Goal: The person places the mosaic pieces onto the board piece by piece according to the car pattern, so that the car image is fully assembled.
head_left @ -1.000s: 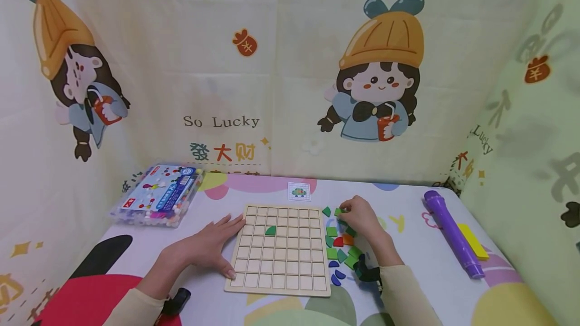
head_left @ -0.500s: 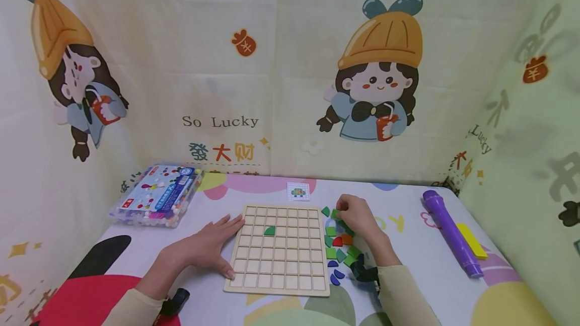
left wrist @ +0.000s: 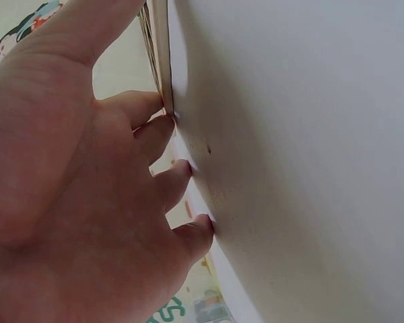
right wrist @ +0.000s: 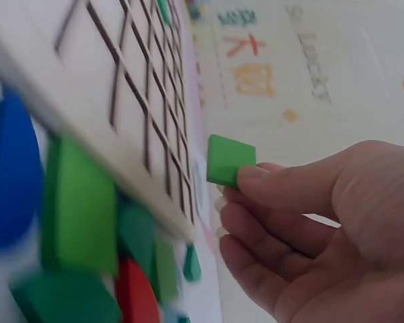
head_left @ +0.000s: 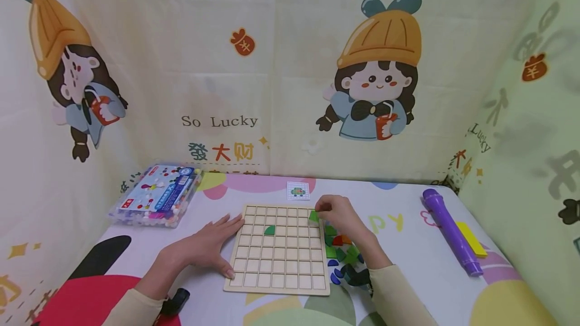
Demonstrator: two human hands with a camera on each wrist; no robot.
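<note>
A wooden grid board (head_left: 281, 253) lies on the table, with one dark green quarter-circle piece (head_left: 270, 230) in an upper cell. My left hand (head_left: 206, 248) rests at the board's left edge, fingers spread and touching the rim. Between thumb and fingers my right hand (head_left: 342, 218) pinches a light green square tile (right wrist: 229, 160), held over the board's upper right corner. Beside the board's right edge lie loose pieces: light green squares, dark green quarter circles, a red piece (head_left: 337, 240), an orange piece and blue half-rounds (head_left: 335, 279). My right forearm and wrist camera partly cover them.
Behind the board lies a small pattern card (head_left: 298, 191). A clear plastic box (head_left: 156, 195) of colourful parts stands at the back left. To the right are a purple cylindrical toy (head_left: 453, 233) and a yellow block (head_left: 473, 240). Printed curtains enclose the table.
My right hand has lifted a light green square from the loose pieces and moved left to the board's upper right corner. My left hand has stayed in place.
</note>
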